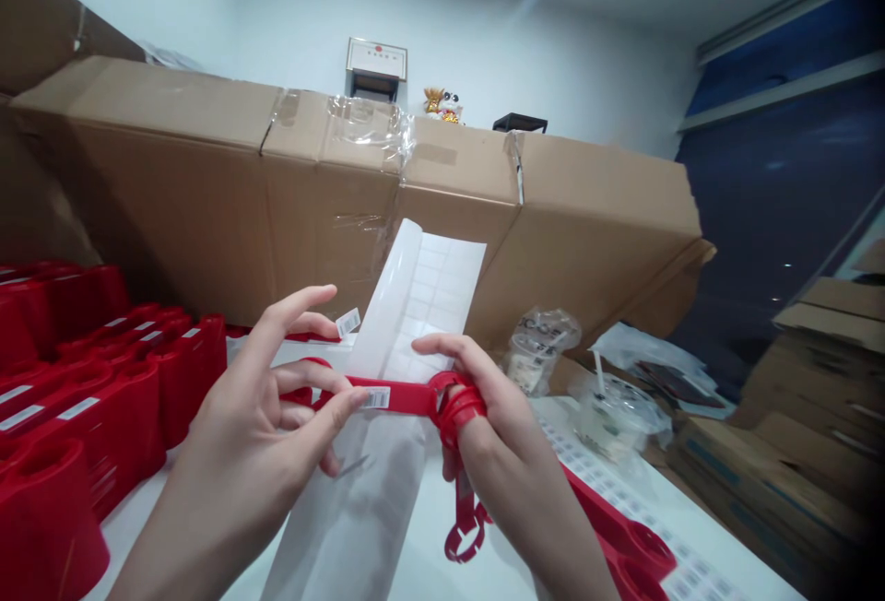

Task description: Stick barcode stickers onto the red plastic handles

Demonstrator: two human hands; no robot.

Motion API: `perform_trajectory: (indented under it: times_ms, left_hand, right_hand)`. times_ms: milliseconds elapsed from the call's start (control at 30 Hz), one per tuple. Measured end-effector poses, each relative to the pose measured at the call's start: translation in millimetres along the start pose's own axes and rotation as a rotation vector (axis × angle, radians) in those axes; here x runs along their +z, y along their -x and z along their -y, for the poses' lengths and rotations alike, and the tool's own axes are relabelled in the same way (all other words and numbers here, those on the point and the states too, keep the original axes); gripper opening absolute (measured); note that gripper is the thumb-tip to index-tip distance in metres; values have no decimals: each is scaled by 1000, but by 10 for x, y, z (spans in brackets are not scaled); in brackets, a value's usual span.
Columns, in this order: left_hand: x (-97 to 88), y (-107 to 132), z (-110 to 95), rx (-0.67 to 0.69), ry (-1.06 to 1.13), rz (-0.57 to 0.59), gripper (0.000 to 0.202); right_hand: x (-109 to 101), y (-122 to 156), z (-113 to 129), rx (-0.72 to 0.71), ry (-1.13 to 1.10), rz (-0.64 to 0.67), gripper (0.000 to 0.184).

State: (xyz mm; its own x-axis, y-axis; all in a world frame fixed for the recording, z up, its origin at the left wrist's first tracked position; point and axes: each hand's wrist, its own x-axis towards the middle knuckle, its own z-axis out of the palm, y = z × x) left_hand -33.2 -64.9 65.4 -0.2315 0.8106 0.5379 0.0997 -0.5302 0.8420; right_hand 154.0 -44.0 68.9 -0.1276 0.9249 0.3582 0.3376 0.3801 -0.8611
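Note:
Level across the middle, a flat red plastic strap with ring-shaped ends [407,397] is stretched between my hands. My left hand [277,426] pinches its left part, thumb pressed at the edge of a white barcode label [377,397] stuck on it. Another barcode label [348,323] clings to a raised fingertip of that hand. My right hand [501,435] is closed around the strap's right end. More red rings loop over its fingers, and one red piece [466,532] hangs below. Behind the strap stands a curling white label sheet [442,292], its lower part running under my hands.
Stacks of labelled red pieces [89,398] fill the left side. Large cardboard boxes [332,205] wall off the back. On the right are a plastic drink cup with a straw [612,407], another bagged cup [532,352], more red pieces [622,536] and a printed label sheet [587,463].

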Motion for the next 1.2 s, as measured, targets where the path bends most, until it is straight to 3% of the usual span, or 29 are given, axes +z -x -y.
perform_trajectory:
  times_ms: [767, 933, 1067, 1200]
  left_hand:
    - [44, 10, 63, 48, -90, 27, 47]
    - [140, 65, 124, 196, -288, -140, 57]
    - [172, 106, 141, 391, -529, -307, 69]
    - [141, 67, 170, 512, -738, -354, 82]
  right_hand:
    - [41, 65, -5, -9, -14, -18, 54]
    - [94, 73, -11, -52, 17, -38, 53]
    - [105, 33, 1, -33, 22, -79, 54]
    - [80, 12, 15, -51, 28, -206, 54]
